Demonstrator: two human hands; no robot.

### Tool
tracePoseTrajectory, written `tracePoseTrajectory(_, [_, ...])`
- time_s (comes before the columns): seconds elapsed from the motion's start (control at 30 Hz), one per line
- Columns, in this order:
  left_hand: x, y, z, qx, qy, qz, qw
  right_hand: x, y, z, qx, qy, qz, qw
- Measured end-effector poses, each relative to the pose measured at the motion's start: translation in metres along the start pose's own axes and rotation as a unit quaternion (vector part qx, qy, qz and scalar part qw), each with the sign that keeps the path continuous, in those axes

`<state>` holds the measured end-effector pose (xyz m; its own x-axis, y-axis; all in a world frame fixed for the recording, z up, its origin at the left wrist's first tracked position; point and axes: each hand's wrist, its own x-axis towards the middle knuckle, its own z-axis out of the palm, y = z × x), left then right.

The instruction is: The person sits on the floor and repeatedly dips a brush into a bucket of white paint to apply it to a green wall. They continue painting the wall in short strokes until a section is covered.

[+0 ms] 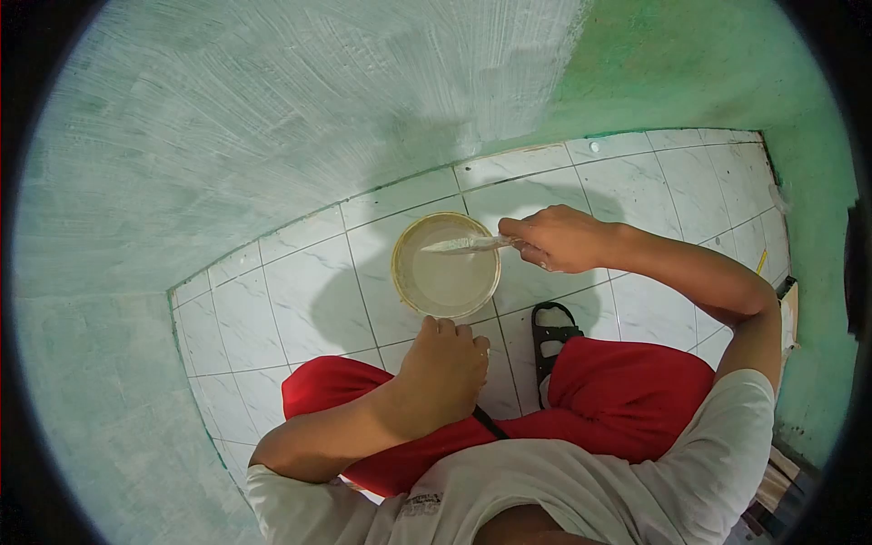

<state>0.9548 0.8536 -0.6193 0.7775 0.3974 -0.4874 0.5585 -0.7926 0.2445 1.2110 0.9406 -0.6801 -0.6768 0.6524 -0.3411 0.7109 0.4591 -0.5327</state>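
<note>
A round bucket [397, 283] with a yellowish rim stands on the tiled floor, and whitish paint [445, 282] fills part of it. My right hand [568, 238] is closed around the handle end of a paintbrush [463, 245]. The brush, coated in white, reaches over the bucket with its tip above the paint. White smears mark the fingers of that hand. My left hand [442, 363] is closed with its knuckles near the bucket's front rim. Its fingertips are hidden, and I cannot tell what they hold.
The wall [318, 100] ahead carries streaky pale brush strokes, with bare green [672, 73] at the right. White tiles [300, 313] meet it along a dark edge. My sandalled foot [552, 331] is right of the bucket. Planks [777, 477] lie at the lower right.
</note>
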Motion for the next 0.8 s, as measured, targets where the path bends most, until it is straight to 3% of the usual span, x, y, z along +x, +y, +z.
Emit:
tracePoseTrajectory(0.2, [-0.004,0.000,-0.002,0.005,0.016,0.015,1.000,-0.001,0.003,0.003,-0.001,-0.030,0.017,0.999])
tracePoseTrajectory(0.27, [-0.006,0.000,-0.001,-0.002,0.014,0.016,1.000,0.001,0.007,0.011,0.035,0.021,-0.014,0.999])
tracePoseTrajectory(0.37, [-0.009,-0.002,0.002,0.000,0.040,0.015,0.999,0.003,0.009,0.012,-0.019,0.005,-0.019,1.000])
tracePoseTrajectory(0.57, [-0.012,-0.002,0.002,0.008,0.039,0.006,0.999,0.003,0.006,0.010,0.028,0.041,-0.029,0.998])
tracePoseTrajectory(0.67, [-0.012,-0.003,0.001,0.009,0.036,0.009,0.999,0.003,0.008,0.009,-0.007,-0.003,-0.002,1.000])
tracePoseTrajectory(0.8, [-0.011,-0.002,0.001,0.013,0.042,0.009,0.999,0.004,0.007,0.009,-0.014,0.015,-0.018,1.000])
